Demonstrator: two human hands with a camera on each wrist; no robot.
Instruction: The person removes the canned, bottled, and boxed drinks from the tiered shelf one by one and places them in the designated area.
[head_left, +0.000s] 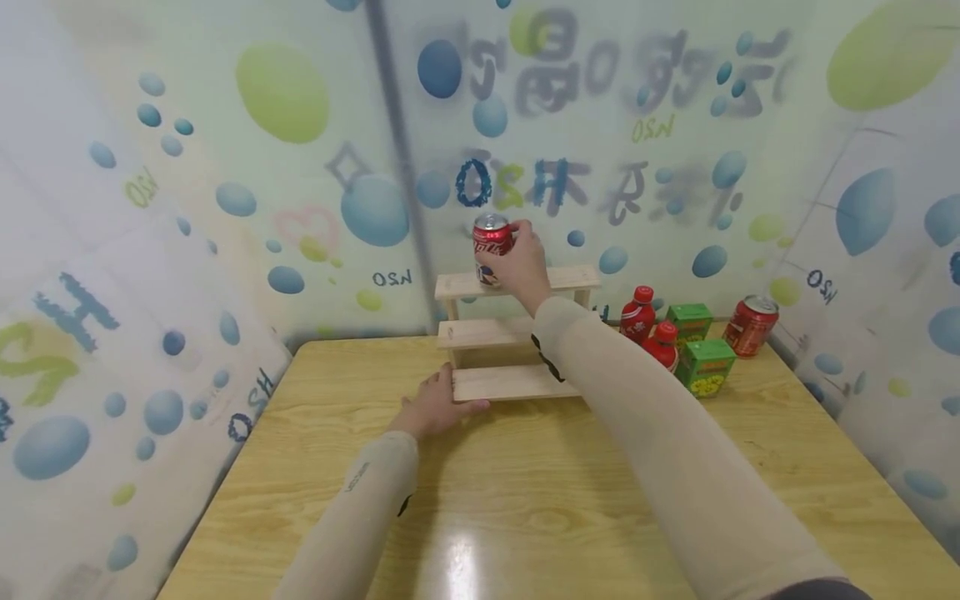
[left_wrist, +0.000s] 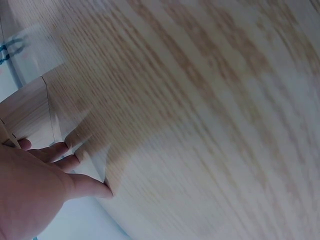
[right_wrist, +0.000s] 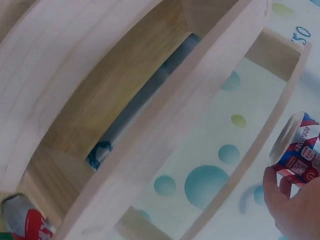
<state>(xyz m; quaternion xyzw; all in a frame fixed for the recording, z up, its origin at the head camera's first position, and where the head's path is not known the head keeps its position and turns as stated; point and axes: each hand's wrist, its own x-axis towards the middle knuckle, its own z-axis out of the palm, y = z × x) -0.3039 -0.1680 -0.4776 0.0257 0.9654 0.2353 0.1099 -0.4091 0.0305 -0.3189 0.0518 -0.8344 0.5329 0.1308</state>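
A three-tier wooden step shelf [head_left: 495, 383] stands towards the back of the table. My right hand [head_left: 519, 265] grips a red soda can [head_left: 491, 242] upright at the top tier. The right wrist view shows the can [right_wrist: 302, 150] close over the top board with its silver bottom rim visible, a small gap seeming to lie between them. At the front left corner of the lowest tier, my left hand [head_left: 435, 406] rests against the shelf, its thumb stretched along the front edge. In the left wrist view the left hand [left_wrist: 45, 180] has extended fingers.
To the shelf's right stand two red bottles [head_left: 638, 314], two green boxes [head_left: 707, 367] and another red can [head_left: 752, 325]. Behind the wooden table [head_left: 480, 492] rises a wall [head_left: 322, 175] patterned with blue and green drops.
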